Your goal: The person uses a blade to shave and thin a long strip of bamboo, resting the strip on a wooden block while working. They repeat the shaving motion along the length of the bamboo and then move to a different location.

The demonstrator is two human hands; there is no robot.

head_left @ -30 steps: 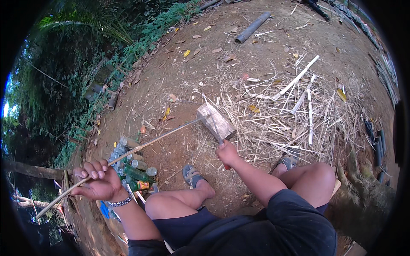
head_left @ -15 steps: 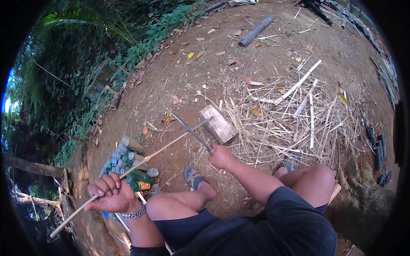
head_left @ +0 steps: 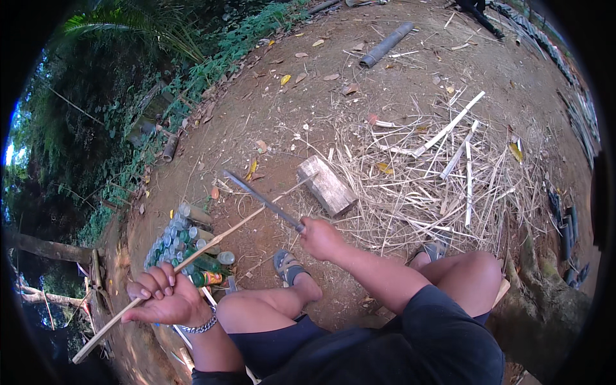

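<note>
My left hand (head_left: 168, 296), palm turned up, has its fingers curled round a long thin bamboo strip (head_left: 232, 229). The strip slants from the lower left up to a wooden block (head_left: 330, 189) on the ground, and its far tip lies over the block. In my right hand (head_left: 323, 239) is the handle of a long-bladed knife (head_left: 260, 197). Its blade points up and left, crossing the strip between my left hand and the block. Whether the edge bites into the strip I cannot tell.
Shavings and split strips (head_left: 417, 170) lie heaped right of the block. Glass bottles (head_left: 186, 237) are clustered beside my left foot. Farther off is a grey bamboo tube (head_left: 387, 45). A tree trunk (head_left: 545, 321) stands at the lower right, and greenery borders the left.
My right hand has moved slightly left, carrying the knife, whose blade now reaches farther left across the strip. My left hand and the strip have barely shifted.
</note>
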